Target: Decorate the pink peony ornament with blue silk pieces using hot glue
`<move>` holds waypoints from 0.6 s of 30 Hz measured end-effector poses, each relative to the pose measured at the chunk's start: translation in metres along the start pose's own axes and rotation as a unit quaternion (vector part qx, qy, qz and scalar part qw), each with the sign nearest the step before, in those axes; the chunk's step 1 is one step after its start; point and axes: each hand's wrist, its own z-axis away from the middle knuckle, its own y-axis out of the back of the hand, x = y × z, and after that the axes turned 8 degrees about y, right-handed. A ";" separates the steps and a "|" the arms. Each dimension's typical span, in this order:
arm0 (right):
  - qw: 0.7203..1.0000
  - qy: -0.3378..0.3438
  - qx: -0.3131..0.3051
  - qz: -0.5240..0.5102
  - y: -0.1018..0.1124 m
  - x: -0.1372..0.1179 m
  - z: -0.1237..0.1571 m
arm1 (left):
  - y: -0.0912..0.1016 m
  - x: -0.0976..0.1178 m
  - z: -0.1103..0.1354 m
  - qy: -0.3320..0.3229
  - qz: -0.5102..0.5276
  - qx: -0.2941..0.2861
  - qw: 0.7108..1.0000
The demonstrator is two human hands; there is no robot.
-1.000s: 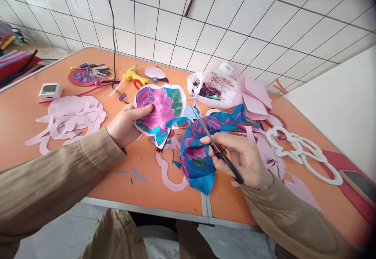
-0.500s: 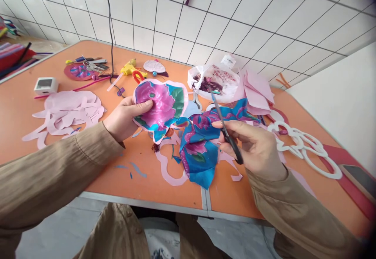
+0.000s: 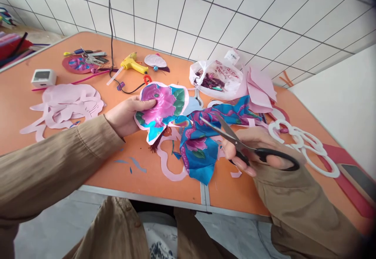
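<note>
My left hand (image 3: 125, 114) pinches the left edge of a heart-shaped pink card covered with floral cloth (image 3: 164, 104), held just above the orange table (image 3: 88, 165). A strip of that blue and magenta cloth runs from the card to a crumpled heap of cloth (image 3: 199, 145) lying on the table. My right hand (image 3: 255, 149) grips black-handled scissors (image 3: 249, 147). Their blades stand open and point left toward the cloth beside the card.
Pink paper offcuts (image 3: 67, 104) lie at the left, with a white box (image 3: 43, 78), a yellow glue gun (image 3: 133, 63) and its black cable. A plastic bag (image 3: 217, 81), pink sheets (image 3: 260, 90) and white cut-out frames (image 3: 305, 145) sit at the right.
My right hand turned the scissors from pointing up to pointing left and opened the blades. The card in my left hand dropped slightly and tilted.
</note>
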 end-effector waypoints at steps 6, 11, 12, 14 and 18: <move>0.984 -0.085 -0.033 -0.153 0.002 0.004 0.003 | -0.001 0.000 -0.002 0.007 0.013 -0.014 1.000; 0.982 -0.107 -0.030 -0.151 -0.003 0.004 0.003 | -0.004 0.000 -0.002 0.016 0.009 0.015 1.000; 0.982 -0.116 -0.037 -0.148 -0.003 0.004 0.002 | -0.005 0.000 -0.001 0.018 0.014 0.013 1.000; 0.982 -0.124 -0.031 -0.141 -0.005 0.003 0.001 | -0.006 0.000 0.000 0.018 0.019 0.004 1.000; 0.982 -0.128 -0.021 -0.134 -0.011 0.002 -0.003 | -0.009 0.000 0.001 0.012 -0.002 0.006 1.000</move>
